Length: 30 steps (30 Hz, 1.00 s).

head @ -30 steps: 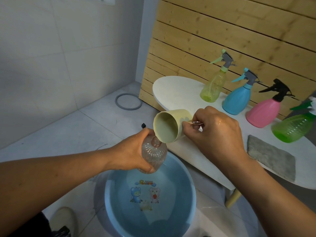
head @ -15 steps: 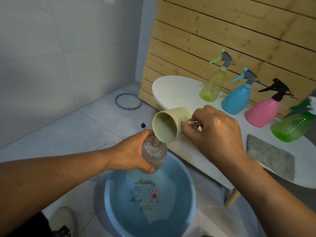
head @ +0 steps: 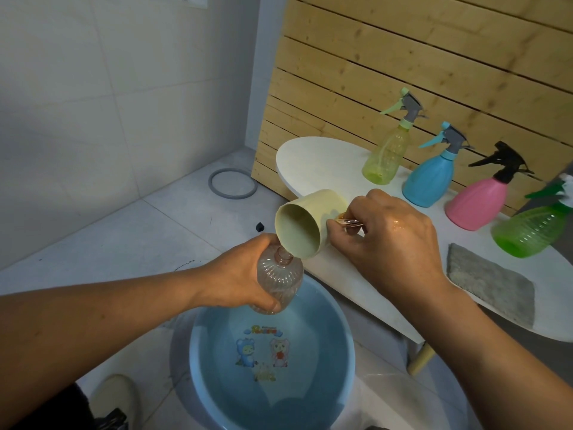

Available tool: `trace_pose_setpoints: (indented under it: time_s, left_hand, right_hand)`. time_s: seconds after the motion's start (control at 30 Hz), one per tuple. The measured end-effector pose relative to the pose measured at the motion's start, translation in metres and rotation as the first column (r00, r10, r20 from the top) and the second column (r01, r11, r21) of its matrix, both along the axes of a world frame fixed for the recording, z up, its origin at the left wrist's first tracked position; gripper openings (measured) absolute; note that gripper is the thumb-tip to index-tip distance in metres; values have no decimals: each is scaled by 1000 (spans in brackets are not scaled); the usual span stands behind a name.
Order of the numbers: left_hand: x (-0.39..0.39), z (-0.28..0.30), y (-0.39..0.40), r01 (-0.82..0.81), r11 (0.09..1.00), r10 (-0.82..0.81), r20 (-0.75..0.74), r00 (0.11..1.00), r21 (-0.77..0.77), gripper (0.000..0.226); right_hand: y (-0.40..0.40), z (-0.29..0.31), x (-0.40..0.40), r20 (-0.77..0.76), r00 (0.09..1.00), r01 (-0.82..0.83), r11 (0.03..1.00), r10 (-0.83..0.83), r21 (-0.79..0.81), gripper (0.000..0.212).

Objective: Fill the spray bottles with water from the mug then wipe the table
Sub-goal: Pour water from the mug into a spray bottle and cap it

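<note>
My left hand (head: 238, 274) grips a clear ribbed spray bottle (head: 280, 280) without its spray head, held tilted over the blue basin (head: 347, 352). My right hand (head: 390, 240) holds a cream mug (head: 305, 226) by its handle, tipped on its side with its rim against the bottle's open neck. A small object, partly hidden, is pinched under my right fingers. On the white table (head: 322, 162) stand a yellow-green spray bottle (head: 386, 153), a blue one (head: 431, 178), a pink one (head: 477, 203) and a green one (head: 533, 228). A grey cloth (head: 490, 287) lies near the table's front edge.
The basin holds water and sits on the tiled floor below the table's front edge. A grey ring (head: 232, 183) and a small black piece (head: 259, 225) lie on the floor. A wooden slat panel (head: 403, 57) backs the table. My shoe (head: 113, 398) is at the lower left.
The mug stays tipped against the bottle's neck and both hands hold nearly still; only a slight shift of the view.
</note>
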<state>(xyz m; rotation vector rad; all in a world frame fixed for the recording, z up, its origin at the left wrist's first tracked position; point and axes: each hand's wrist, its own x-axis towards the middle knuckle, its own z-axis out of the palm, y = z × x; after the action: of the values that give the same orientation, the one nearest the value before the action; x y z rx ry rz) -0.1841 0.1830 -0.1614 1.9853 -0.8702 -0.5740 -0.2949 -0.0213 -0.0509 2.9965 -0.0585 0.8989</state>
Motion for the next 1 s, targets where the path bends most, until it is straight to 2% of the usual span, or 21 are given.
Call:
trace_pose_setpoints:
  time_s: [0.57, 0.83, 1.0]
  left_hand:
    - [-2, -1, -3, -13, 1000, 13, -6, 1000, -28, 106]
    - [-1, 0, -4, -26, 998, 25, -11, 1000, -52, 96]
    - [2, -3, -5, -20, 997, 19, -17, 1000, -72, 98]
  right_hand:
    - [4, 3, -4, 81, 993, -73, 991, 83, -115, 29]
    - [4, 2, -5, 103, 988, -93, 982, 111, -167, 33]
    - [4, 2, -5, 130, 982, -106, 970, 137, -217, 32]
